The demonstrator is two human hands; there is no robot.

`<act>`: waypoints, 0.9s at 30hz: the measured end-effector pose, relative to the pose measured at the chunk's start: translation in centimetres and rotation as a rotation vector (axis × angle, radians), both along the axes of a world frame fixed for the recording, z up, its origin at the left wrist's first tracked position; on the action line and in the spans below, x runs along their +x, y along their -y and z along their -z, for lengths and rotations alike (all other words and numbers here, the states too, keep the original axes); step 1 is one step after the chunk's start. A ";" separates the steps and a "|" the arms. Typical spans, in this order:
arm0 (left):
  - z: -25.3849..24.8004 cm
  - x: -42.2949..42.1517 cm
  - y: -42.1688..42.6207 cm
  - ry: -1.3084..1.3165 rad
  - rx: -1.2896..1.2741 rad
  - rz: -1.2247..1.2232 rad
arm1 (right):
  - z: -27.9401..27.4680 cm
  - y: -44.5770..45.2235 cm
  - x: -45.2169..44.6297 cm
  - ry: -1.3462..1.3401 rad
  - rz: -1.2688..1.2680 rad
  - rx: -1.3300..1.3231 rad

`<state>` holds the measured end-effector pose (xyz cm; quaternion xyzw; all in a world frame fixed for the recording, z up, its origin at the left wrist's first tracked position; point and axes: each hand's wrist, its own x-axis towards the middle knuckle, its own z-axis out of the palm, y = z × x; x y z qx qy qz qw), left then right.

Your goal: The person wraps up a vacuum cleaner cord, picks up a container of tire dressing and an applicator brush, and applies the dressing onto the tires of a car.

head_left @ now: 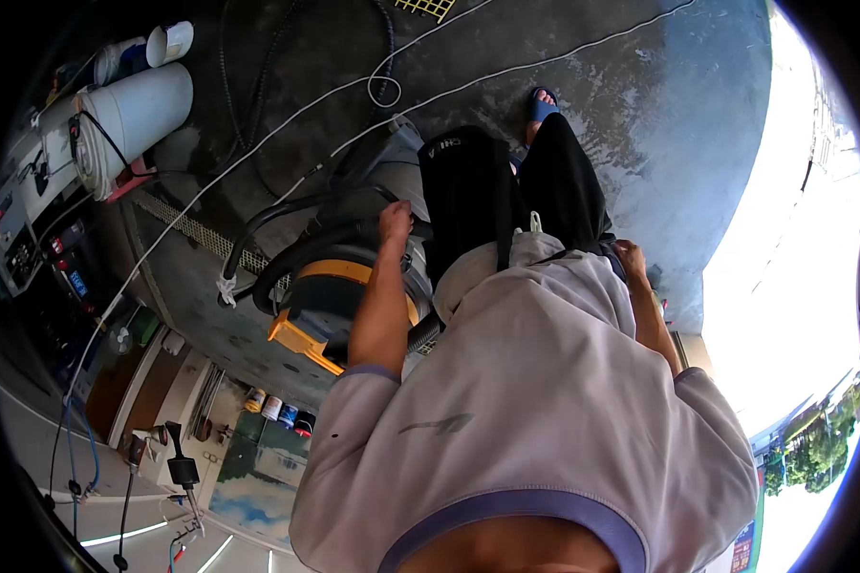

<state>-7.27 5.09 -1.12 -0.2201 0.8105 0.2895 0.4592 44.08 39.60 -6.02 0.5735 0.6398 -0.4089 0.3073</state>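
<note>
Drum-shaped black-and-yellow vacuum cleaner (323, 313), at person's left; left hand (396, 222), apparently clenched around curved black tube (287, 205); right hand (630, 260), by black trousers (578, 181), grip untellable; step: seemingly handling tube, next move needing steady hold.

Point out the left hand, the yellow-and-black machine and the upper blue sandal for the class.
Left hand (396, 222): head view, on the back of the hand.
Yellow-and-black machine (319, 320): head view, on its dark housing.
Upper blue sandal (544, 110): head view, on its strap.
</note>
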 end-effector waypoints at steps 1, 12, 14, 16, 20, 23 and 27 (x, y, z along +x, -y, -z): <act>1.1 -3.1 -1.1 -0.044 0.020 -0.054 | -7.2 -1.3 -6.3 0.025 0.600 -0.087; 29.3 -43.9 -5.9 -0.333 -0.514 1.107 | -15.7 15.3 4.1 0.618 0.097 -0.317; 34.2 -50.0 -6.5 -0.366 -0.641 1.117 | -18.5 15.1 0.5 0.797 0.167 -0.443; 42.4 -52.2 0.2 -0.236 -0.660 1.196 | -16.9 13.5 -7.8 0.831 0.263 -0.485; 52.2 -50.4 4.8 -0.196 -0.257 0.982 | -3.7 11.4 -18.6 0.692 0.255 -0.462; 53.6 -39.6 6.4 0.470 -0.334 0.672 | 2.2 10.3 -23.8 0.618 0.199 -0.473; 46.1 -27.3 1.1 0.616 -0.072 0.359 | 5.2 8.0 -25.9 0.545 0.160 -0.441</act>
